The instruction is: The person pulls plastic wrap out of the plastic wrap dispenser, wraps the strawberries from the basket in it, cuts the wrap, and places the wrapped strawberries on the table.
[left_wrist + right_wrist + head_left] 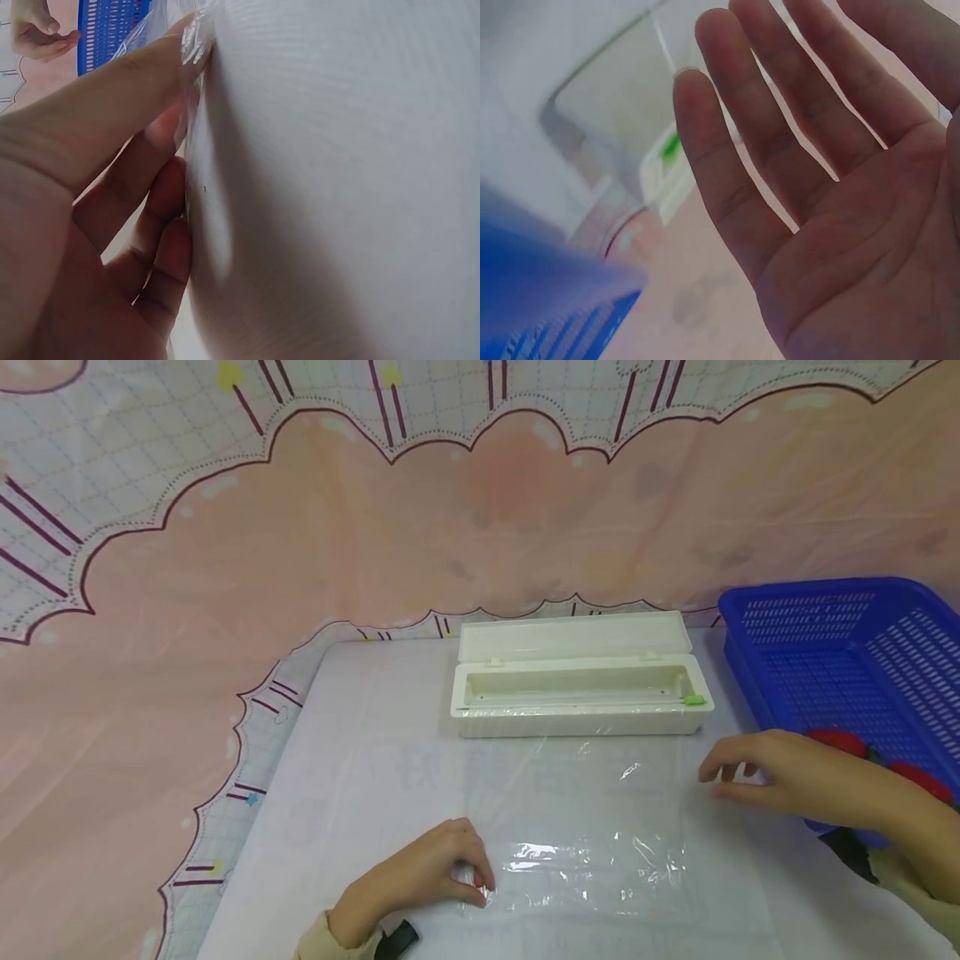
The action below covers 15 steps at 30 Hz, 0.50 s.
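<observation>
A sheet of clear plastic wrap [577, 814] runs from the white wrap box [585, 725] toward the near side of the table. At the sheet's near left corner, my left hand [423, 870] pinches the film between thumb and fingers. The left wrist view shows the film bunched [196, 41] at the fingertips, close over the white surface. My right hand [806, 781] is held beside the blue basket [742, 681], with its fingers loosely bent and nothing in them. Its palm [855, 247] and spread fingers show bare in the right wrist view.
Two red peppers [836, 742] lie in the basket's near part, partly covered by my right arm. The box's lid [573, 639] stands raised at the back, and a green slider [694, 700] sits at the right end of its front edge. A patterned cloth [375, 552] hangs behind.
</observation>
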Motion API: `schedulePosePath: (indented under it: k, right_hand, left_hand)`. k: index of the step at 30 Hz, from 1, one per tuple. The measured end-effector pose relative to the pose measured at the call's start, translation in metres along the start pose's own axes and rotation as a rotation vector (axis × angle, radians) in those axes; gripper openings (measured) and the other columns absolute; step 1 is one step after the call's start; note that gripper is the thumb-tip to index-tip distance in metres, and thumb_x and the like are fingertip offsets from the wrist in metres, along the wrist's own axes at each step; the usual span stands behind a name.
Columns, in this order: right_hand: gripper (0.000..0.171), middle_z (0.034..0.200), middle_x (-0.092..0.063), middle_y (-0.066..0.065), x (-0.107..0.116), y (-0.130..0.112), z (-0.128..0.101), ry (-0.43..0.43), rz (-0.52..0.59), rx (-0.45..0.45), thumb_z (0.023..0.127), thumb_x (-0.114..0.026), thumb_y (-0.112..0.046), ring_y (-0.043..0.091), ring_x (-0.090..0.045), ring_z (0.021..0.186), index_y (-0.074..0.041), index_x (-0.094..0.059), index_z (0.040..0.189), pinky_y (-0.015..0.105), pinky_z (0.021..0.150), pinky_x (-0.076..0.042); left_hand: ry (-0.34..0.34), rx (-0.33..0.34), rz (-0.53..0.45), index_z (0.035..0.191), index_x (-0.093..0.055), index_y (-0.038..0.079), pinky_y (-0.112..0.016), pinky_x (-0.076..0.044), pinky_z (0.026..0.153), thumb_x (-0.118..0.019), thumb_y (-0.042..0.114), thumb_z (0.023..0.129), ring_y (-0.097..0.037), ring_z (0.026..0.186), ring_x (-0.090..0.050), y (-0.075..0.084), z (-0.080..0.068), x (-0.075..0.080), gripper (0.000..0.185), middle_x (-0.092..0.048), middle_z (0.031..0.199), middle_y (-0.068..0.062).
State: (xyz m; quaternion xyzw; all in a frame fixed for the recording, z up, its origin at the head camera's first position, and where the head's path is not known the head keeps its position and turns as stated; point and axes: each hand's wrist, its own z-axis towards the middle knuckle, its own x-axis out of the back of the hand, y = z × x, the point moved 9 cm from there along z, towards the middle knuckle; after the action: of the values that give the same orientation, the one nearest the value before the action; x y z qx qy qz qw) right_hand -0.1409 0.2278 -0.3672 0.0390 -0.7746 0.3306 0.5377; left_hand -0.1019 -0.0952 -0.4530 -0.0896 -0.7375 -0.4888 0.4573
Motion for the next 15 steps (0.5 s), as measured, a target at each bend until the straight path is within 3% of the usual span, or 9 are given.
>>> schedulePosePath:
  k: [3,8,15]
  right_hand:
    - [0.017,0.097,-0.070,-0.016,0.011,0.003,-0.008,0.085,-0.050,0.043,0.088,-0.076,-0.024,-0.007,-0.057,0.082,-0.023,-0.071,0.104,0.022,0.065,-0.052]
    - [0.024,0.092,-0.067,-0.021,0.028,0.014,-0.020,0.206,-0.129,0.041,0.082,-0.081,-0.017,-0.010,-0.055,0.080,-0.026,-0.070,0.102,0.020,0.063,-0.051]
    - [0.026,0.093,-0.068,-0.017,0.040,0.038,-0.023,0.227,-0.136,-0.082,0.081,-0.082,-0.014,-0.008,-0.055,0.078,-0.022,-0.071,0.103,0.021,0.065,-0.053]
  left_hand:
    - [0.011,-0.012,-0.008,0.087,-0.077,0.028,-0.015,-0.043,0.083,-0.085,0.030,0.076,0.006,0.089,-0.048,-0.001,0.000,-0.001,0.014,-0.059,0.078,0.025]
    - [0.016,-0.019,-0.029,0.088,-0.077,0.028,-0.015,-0.043,0.085,-0.086,0.029,0.075,0.006,0.089,-0.048,-0.004,0.000,-0.002,0.015,-0.060,0.079,0.024]
    - [0.025,-0.028,-0.054,0.088,-0.076,0.028,-0.016,-0.043,0.085,-0.086,0.029,0.075,0.006,0.090,-0.048,-0.004,-0.002,-0.002,0.016,-0.060,0.080,0.023]
